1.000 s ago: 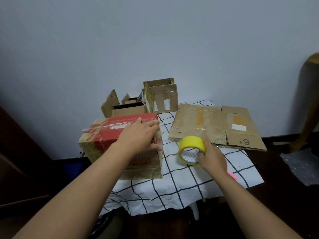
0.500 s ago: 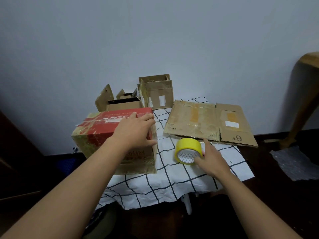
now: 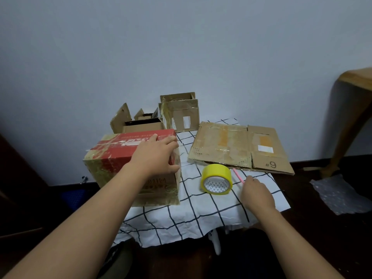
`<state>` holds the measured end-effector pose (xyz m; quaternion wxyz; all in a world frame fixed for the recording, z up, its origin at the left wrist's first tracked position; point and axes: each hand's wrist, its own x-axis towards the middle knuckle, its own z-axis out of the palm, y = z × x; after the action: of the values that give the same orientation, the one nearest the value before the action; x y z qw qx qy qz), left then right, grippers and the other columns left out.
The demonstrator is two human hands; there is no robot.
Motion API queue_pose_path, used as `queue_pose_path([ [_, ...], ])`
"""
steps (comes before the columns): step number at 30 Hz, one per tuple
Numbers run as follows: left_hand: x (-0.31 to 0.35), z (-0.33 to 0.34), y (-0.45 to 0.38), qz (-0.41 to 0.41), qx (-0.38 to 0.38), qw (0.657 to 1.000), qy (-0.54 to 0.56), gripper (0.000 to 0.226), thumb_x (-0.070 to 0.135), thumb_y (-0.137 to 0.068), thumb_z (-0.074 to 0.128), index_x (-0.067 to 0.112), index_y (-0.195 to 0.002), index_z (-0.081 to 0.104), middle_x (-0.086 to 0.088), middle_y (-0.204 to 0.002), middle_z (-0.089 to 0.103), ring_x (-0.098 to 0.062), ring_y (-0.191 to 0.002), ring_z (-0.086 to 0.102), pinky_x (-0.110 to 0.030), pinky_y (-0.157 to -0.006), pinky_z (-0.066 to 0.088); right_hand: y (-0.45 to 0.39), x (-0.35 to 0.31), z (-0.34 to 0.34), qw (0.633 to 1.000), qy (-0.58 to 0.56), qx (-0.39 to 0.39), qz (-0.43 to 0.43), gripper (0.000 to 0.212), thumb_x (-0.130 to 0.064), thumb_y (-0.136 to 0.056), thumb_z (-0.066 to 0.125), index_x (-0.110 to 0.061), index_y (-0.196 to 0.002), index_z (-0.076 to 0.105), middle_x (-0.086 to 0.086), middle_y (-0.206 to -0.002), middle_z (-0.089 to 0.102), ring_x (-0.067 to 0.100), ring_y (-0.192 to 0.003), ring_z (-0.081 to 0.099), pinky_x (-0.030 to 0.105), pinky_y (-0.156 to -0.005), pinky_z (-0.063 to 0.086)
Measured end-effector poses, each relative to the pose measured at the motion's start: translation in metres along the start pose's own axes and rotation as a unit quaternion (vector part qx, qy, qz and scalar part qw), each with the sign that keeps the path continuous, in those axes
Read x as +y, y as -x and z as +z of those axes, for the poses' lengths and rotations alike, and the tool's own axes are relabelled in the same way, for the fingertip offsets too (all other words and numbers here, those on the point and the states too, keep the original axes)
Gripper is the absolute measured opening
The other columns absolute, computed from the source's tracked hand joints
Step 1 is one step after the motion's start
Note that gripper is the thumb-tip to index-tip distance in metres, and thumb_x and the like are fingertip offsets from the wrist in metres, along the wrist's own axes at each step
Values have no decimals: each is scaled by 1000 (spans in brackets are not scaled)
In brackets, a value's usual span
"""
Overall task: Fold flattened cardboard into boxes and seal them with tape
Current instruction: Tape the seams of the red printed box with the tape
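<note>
Left hand: the left hand lay on the far right top corner of the red box, fingers spread over the top, thumb down the right side.
Right hand: the right hand rested on the cloth right of the tape roll, not touching it; fingers curled, tips at the near end of a pink pen; whether they pinched it could not be told.
Counts: one red box at left, two open brown boxes far behind it, one flat cardboard sheet far right, one yellow roll just near of it.
Hidden: the right fingertips, tucked under the hand.
</note>
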<state>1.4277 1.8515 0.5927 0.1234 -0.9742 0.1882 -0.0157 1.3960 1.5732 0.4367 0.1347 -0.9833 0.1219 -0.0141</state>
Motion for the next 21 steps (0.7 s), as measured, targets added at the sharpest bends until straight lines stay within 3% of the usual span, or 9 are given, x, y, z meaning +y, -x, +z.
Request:
queue_pose_path([
  [4,-1,-1,0,-8,10,1000,-11,69,67,-91,43,35,-151,30,17,-162,20,-34,-146,24,-53,-99,45,4,-19,-29,980,-118,141,-72,53,1,-93,44,-13,-144,37,11,-90,55,30,-74,50,35,-58,34],
  [7,0,-1,0,-9,22,1000,-17,65,67,-93,37,34,-149,33,17,-160,24,-34,-144,28,-49,-91,49,1,-51,-60,921,-329,174,-117,36,-8,-101,43,-17,-133,57,11,-97,66,28,-82,61,31,-64,41],
  [8,0,-1,0,-9,26,999,-18,64,66,-93,36,33,-148,34,18,-160,25,-34,-143,30,-48,-90,50,0,-64,-71,878,-451,130,-97,33,-9,-102,43,-17,-127,62,11,-99,68,25,-82,64,29,-65,48],
  [10,0,0,0,-11,35,999,-18,62,65,-93,36,33,-146,37,19,-159,26,-35,-141,31,-46,-87,50,-5,-88,-89,738,-672,17,-62,29,-4,-101,43,-16,-113,65,13,-100,69,22,-79,67,27,-67,58],
  [11,0,0,0,-11,38,999,-18,60,65,-93,36,33,-145,38,19,-158,27,-35,-140,32,-45,-86,50,-9,-98,-96,686,-725,-16,-60,25,-1,-99,45,-15,-108,64,13,-99,71,22,-79,67,27,-69,59],
  [12,0,1,0,-11,42,999,-17,59,64,-93,37,33,-144,39,19,-158,27,-34,-139,33,-45,-85,50,-15,-106,-100,664,-744,-28,-69,20,-1,-98,49,-13,-106,62,12,-96,74,21,-78,68,26,-70,59],
  [15,1,1,1,-11,50,999,-17,59,63,-93,37,34,-144,39,18,-159,26,-33,-138,34,-43,-85,49,-33,-126,-103,648,-757,-19,-88,4,-10,-99,55,-8,-102,56,6,-74,73,17,-60,63,22,-56,51],
  [17,1,1,2,-11,54,998,-19,59,62,-92,37,34,-144,39,18,-159,26,-32,-139,34,-42,-86,48,-46,-135,-100,638,-766,3,-76,12,-16,-101,52,-10,-93,57,3,-55,59,14,-46,49,21,-46,38],
  [21,1,0,4,-9,56,998,-21,58,60,-93,39,33,-144,39,18,-159,26,-33,-139,34,-41,-87,47,-62,-147,-88,638,-768,20,-51,21,-20,-103,49,-10,-86,57,-1,-50,41,12,-45,29,24,-44,23],
])
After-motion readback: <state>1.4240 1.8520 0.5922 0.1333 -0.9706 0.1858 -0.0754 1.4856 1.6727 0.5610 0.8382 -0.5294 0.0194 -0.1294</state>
